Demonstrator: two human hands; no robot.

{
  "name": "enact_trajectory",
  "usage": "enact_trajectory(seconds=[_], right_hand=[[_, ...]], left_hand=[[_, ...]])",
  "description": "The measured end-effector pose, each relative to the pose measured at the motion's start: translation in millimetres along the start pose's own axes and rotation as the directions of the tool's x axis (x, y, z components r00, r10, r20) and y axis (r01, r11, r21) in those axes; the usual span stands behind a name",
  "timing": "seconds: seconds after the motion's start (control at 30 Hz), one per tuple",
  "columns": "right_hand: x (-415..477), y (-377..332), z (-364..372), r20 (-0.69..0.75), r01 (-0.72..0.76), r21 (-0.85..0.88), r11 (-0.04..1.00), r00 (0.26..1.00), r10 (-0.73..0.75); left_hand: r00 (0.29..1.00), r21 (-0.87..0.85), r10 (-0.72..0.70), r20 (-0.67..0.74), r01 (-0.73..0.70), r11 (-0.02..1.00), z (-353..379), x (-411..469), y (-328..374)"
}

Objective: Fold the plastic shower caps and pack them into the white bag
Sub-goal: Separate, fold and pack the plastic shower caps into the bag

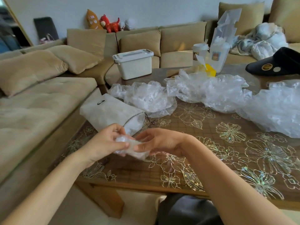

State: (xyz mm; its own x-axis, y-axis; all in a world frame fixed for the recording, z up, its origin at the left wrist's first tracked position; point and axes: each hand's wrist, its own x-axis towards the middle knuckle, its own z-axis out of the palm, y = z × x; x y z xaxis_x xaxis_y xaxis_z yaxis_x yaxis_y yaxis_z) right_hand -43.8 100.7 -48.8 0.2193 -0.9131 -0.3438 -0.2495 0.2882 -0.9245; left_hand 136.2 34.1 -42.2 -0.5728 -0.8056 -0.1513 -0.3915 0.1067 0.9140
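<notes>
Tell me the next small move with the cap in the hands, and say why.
Probably slide the folded cap forward into the white bag. The left hand and right hand both hold it as a compact bundle. The bag lies on its side, with its open end facing them just beyond the fingers. More loose caps wait behind.

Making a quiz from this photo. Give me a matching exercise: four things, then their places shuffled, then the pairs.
1 folded shower cap
2 white bag
3 black visor
4 red plush toy

a on the sofa back
b far right of the table
c between left hand and right hand
d lying at the table's left edge

Pairs: 1-c, 2-d, 3-b, 4-a
</notes>
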Motion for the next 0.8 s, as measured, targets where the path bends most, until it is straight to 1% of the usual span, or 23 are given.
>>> enact_trajectory(seconds=[0.07,0.13,0.2,0.27,0.3,0.33,0.37,0.4,0.43,0.47,0.5,0.53,0.6,0.67,0.73,0.8], right_hand=[[4,1,4,0.002,0.011,0.027,1.000,1.000,-0.011],[11,1,4,-0.075,0.011,0.044,0.999,0.997,-0.008],[17,3,2,-0.153,0.008,0.093,0.996,0.988,0.006],[19,5,-5,-0.258,0.016,0.167,0.986,0.966,0.028],[21,7,-8,-0.316,0.028,0.213,0.977,0.948,0.042],[22,8,-11,-0.375,0.045,0.259,0.965,0.925,0.058],[25,10,-14,-0.442,0.066,0.309,0.949,0.893,0.082],[29,12,-16,-0.497,0.093,0.364,0.927,0.861,0.108],[32,12,-17,-0.537,0.114,0.418,0.901,0.831,0.144],[33,11,-16,-0.556,0.125,0.468,0.875,0.811,0.182],[37,9,-15,-0.559,0.137,0.512,0.848,0.802,0.208],[39,8,-14,-0.551,0.148,0.553,0.820,0.803,0.227],[42,4,-13,-0.539,0.191,0.615,0.765,0.810,0.231],[44,0,-12,-0.532,0.219,0.658,0.720,0.813,0.239],[48,0,-11,-0.534,0.253,0.687,0.682,0.811,0.237],[49,-4,-9,-0.532,0.296,0.722,0.625,0.815,0.229]], left_hand=[[0.999,0.047,0.008,0.040,-0.010,0.999,1,-1,0],[1.000,0.057,0.028,-0.005,-0.028,0.998,-3,1,-1],[0.992,0.035,0.039,-0.123,-0.035,0.999,-6,4,1],[0.949,0.044,0.095,-0.299,-0.086,0.995,-10,11,-1],[0.909,0.095,0.155,-0.387,-0.128,0.987,-9,14,-2],[0.865,0.218,0.247,-0.436,-0.165,0.962,-8,18,-4],[0.838,0.389,0.335,-0.430,-0.163,0.907,-5,22,-6],[0.841,0.570,0.393,-0.372,-0.127,0.811,0,26,-8],[0.865,0.706,0.404,-0.297,-0.086,0.703,4,32,-12],[0.900,0.782,0.366,-0.238,-0.046,0.622,8,38,-15],[0.919,0.818,0.332,-0.215,-0.016,0.576,10,44,-16],[0.933,0.833,0.291,-0.210,0.015,0.553,10,48,-18],[0.951,0.827,0.241,-0.195,0.027,0.562,8,55,-21],[0.963,0.792,0.204,-0.175,0.015,0.611,6,56,-23],[0.973,0.691,0.173,-0.152,-0.021,0.723,5,58,-22],[0.979,0.515,0.132,-0.156,-0.033,0.856,0,59,-17]])
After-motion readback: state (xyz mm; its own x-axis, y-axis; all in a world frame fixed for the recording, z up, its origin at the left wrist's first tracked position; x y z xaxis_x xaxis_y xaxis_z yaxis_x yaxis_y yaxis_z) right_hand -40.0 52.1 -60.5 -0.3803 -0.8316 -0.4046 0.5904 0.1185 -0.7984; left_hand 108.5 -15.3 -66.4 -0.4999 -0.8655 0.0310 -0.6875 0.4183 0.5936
